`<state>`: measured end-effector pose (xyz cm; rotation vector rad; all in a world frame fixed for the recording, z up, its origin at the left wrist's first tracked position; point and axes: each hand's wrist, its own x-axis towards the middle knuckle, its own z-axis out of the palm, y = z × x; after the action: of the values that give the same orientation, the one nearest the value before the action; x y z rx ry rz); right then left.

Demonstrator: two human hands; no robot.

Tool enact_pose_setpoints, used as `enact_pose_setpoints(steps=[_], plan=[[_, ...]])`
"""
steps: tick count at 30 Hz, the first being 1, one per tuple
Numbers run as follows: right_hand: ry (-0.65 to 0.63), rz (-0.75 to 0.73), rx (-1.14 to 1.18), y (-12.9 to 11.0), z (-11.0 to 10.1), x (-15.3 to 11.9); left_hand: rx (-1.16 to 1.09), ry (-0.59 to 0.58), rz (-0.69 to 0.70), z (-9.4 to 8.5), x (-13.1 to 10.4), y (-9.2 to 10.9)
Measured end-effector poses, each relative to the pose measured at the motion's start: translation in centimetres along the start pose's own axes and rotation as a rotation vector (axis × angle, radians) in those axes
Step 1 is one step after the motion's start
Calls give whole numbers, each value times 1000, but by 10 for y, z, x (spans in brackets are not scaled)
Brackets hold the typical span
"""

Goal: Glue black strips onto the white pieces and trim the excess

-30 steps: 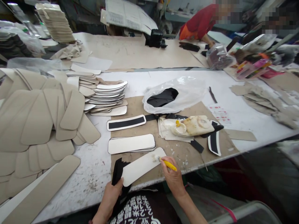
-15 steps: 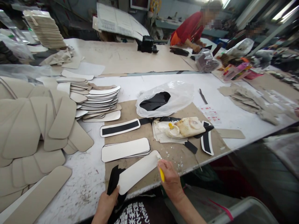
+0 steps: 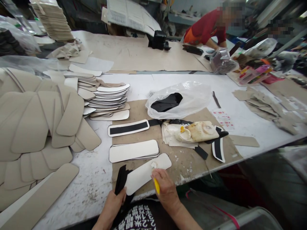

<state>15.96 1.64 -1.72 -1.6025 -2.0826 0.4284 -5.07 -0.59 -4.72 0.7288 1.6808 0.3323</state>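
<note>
My right hand [image 3: 165, 188] is closed round a yellow-handled brush [image 3: 156, 186]. Its whitish tip touches the face of a long white rounded panel [image 3: 144, 177], right of the panel's middle. With my left hand [image 3: 115, 201] I grip a bundle of black strips [image 3: 122, 179], and my fingers are at the panel's near left end. Just beyond lies a small stack of similar white panels [image 3: 134, 151]. Farther back is a white panel with a black strip on it [image 3: 129, 128]. A glue-crusted plastic container [image 3: 201, 131] with a yellow piece at its opening lies to the right.
Beige panels [image 3: 35, 121] spread over the table's left side, beside stacked white-faced panels [image 3: 110, 99]. A clear plastic bag [image 3: 192, 99] holds black pieces. Brown board [image 3: 172, 166] lies under the work. Across the table a person in red [image 3: 203, 27] leans over.
My right hand has drawn the brush left along the panel, away from its far right end. The left hand keeps its hold. The whole view has shifted slightly.
</note>
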Motion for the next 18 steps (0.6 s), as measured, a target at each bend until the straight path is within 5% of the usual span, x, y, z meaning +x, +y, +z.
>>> enact_pose_setpoints(steps=[6, 12, 18], plan=[[-136, 73, 439, -45, 6, 1, -89, -26, 15, -2, -2, 2], [-136, 363, 664, -36, 14, 8, -98, -38, 9, -6, -4, 6], [-77, 352, 609, -36, 18, 6, -102, -59, 11, -7, -4, 7]])
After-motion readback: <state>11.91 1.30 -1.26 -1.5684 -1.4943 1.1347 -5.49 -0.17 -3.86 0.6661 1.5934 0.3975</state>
